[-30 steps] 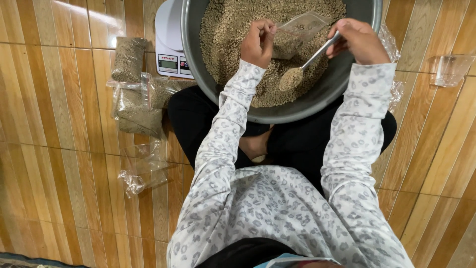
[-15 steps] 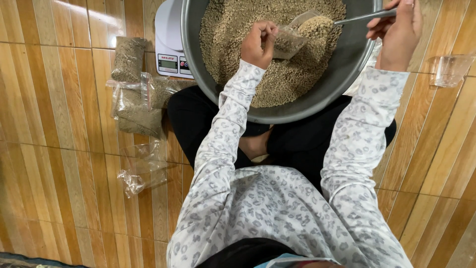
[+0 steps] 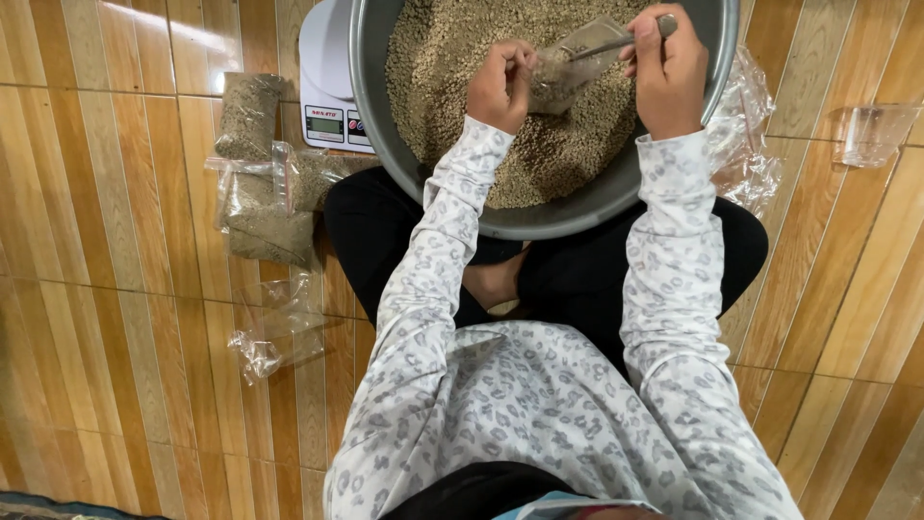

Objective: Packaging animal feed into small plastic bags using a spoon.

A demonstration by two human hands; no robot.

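- Seen from above, a seated person reaches both patterned sleeves toward twelve o'clock, over a grey metal basin of tan grain.
- The left hand pinches a small clear bag open above the grain.
- The right hand is fisted on a metal spoon angled into the bag's mouth.
- At ten o'clock, filled clear packets lie beside a white scale.
- At eight o'clock, empty crumpled bags lie on the wooden floor.

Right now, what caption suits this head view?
Left hand holds a bag over a grain basin; right hand spoons grain in.
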